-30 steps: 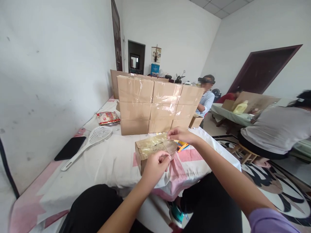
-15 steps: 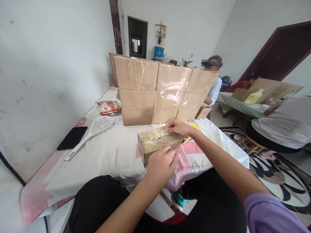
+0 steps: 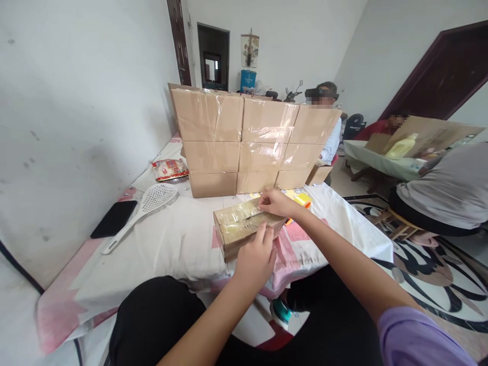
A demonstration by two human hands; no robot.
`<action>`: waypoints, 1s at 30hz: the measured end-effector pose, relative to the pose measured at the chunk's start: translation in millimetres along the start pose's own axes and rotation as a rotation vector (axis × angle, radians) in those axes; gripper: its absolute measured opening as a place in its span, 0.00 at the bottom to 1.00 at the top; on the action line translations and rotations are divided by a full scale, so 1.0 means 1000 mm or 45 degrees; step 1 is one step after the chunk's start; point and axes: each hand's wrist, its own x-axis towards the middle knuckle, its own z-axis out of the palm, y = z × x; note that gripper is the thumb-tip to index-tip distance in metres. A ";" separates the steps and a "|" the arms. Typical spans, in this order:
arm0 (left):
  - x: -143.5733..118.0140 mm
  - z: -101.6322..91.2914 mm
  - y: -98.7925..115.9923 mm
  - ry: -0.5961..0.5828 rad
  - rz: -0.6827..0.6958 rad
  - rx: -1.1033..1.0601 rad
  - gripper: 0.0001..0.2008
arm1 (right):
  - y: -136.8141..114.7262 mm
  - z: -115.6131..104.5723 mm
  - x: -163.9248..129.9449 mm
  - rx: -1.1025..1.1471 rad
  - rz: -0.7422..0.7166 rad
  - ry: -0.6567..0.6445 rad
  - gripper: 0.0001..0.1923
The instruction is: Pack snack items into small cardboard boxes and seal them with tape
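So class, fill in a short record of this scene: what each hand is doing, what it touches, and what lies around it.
left hand: flat on the near end of the taped box
right hand: fingers on the box's far top edge
box rests on: cloth-covered table
behind: stacked cartons
left of box: white skimmer, black phone
others: seated people at right

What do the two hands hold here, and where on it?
Both are on the taped box: left hand pressing its near end, right hand at its far top edge.
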 end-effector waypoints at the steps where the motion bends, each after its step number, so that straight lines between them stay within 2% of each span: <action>1: -0.001 0.002 0.001 0.013 0.002 0.000 0.25 | 0.000 0.001 -0.002 -0.027 -0.016 0.016 0.04; 3: -0.001 0.005 0.001 0.029 -0.002 -0.002 0.24 | -0.001 0.002 -0.004 -0.081 -0.015 0.064 0.07; 5: -0.001 0.006 0.002 0.025 -0.010 -0.001 0.23 | -0.001 0.003 -0.003 -0.146 0.042 0.146 0.14; 7: -0.001 0.005 0.002 0.007 -0.021 0.012 0.22 | 0.004 0.003 -0.002 -0.194 0.114 0.314 0.20; 9: -0.001 0.004 0.001 -0.005 -0.023 0.033 0.21 | 0.016 -0.002 -0.003 -0.204 0.177 0.531 0.17; 12: -0.002 0.002 -0.002 0.000 -0.016 0.059 0.21 | 0.053 -0.020 -0.016 -0.169 0.306 0.826 0.06; 16: -0.003 0.003 -0.012 0.105 -0.011 0.046 0.18 | 0.122 -0.047 -0.057 -0.117 0.570 1.079 0.07; 19: -0.001 0.004 -0.022 0.272 0.040 0.006 0.13 | 0.171 -0.053 -0.085 -0.047 0.688 1.089 0.09; 22: 0.003 0.004 -0.028 0.441 0.133 -0.027 0.11 | 0.210 -0.048 -0.089 0.031 0.701 0.985 0.12; 25: 0.006 0.007 -0.037 0.617 0.261 -0.024 0.08 | 0.242 -0.040 -0.070 0.078 0.666 0.872 0.14; 27: 0.006 0.011 -0.047 0.683 0.358 0.018 0.08 | 0.260 -0.037 -0.051 0.083 0.631 0.803 0.15; 30: 0.005 0.020 -0.066 0.597 0.499 0.137 0.12 | 0.284 -0.035 -0.027 0.052 0.571 0.719 0.16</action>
